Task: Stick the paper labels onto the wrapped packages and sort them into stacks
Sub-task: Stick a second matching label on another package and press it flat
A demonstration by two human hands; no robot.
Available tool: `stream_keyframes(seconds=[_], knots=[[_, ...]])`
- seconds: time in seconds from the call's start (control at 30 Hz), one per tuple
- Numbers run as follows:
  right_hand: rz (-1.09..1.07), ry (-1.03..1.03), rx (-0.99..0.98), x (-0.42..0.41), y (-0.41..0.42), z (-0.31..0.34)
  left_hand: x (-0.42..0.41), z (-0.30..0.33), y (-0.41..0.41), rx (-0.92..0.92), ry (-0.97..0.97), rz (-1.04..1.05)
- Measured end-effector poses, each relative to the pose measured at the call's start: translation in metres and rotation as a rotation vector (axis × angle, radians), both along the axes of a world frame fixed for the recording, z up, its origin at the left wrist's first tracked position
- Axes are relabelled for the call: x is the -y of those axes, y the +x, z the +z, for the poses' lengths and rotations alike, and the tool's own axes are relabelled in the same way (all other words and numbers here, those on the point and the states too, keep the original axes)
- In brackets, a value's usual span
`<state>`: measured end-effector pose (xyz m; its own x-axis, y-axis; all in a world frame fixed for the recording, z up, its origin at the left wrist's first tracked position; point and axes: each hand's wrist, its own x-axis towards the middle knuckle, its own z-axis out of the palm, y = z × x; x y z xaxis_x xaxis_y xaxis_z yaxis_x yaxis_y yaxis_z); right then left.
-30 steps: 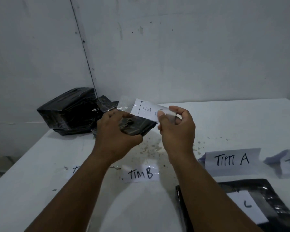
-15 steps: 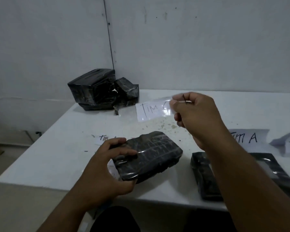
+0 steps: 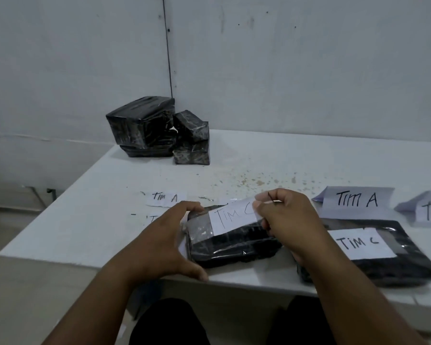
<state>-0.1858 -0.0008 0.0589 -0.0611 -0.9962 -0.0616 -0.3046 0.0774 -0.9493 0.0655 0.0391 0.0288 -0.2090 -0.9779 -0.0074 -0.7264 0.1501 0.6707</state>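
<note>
Nearest, at the table's front edge: left hand (image 3: 168,241) curled round the left end of a black wrapped package (image 3: 230,241), fingers on its far corner, thumb along the near side. Right hand (image 3: 288,221) pinches the right end of a paper label (image 3: 230,215) reading "Tim C"; its left part lies on the package top under clear tape, right end looks raised. Risk, as I judge it: tape grabbing early would set the label crooked or creased; package sits near the edge and could slide off if pushed. Right of it, a labelled "Tim C" package (image 3: 383,255), partly behind the forearm. Beyond: "Tim A" sign (image 3: 356,200), another sign cut off at right, loose labels (image 3: 166,197) partly hidden. Farthest: unlabelled pile (image 3: 157,130); count unclear.
</note>
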Motion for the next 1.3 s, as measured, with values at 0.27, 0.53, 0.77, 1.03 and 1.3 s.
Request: stream_keyframes(seconds=[0.27, 0.53, 0.77, 1.03, 1.3], knots=[[-0.003, 0.006, -0.013, 0.002, 0.005, -0.008, 0.003, -0.004, -0.001, -0.08, -0.22, 0.237], [-0.024, -0.021, -0.023, 0.003, 0.0, -0.007, 0.008, 0.0, -0.014, -0.13, -0.217, 0.338], [-0.047, -0.142, -0.347, 0.006, -0.009, -0.001, 0.014, 0.003, -0.022, -0.115, -0.192, 0.392], [-0.006, -0.129, -0.556, 0.012, -0.012, -0.011, 0.016, 0.0, -0.029, -0.008, -0.155, 0.386], [0.023, -0.101, -0.599, 0.014, -0.013, -0.014, 0.012, -0.002, -0.031, 0.018, -0.192, 0.422]])
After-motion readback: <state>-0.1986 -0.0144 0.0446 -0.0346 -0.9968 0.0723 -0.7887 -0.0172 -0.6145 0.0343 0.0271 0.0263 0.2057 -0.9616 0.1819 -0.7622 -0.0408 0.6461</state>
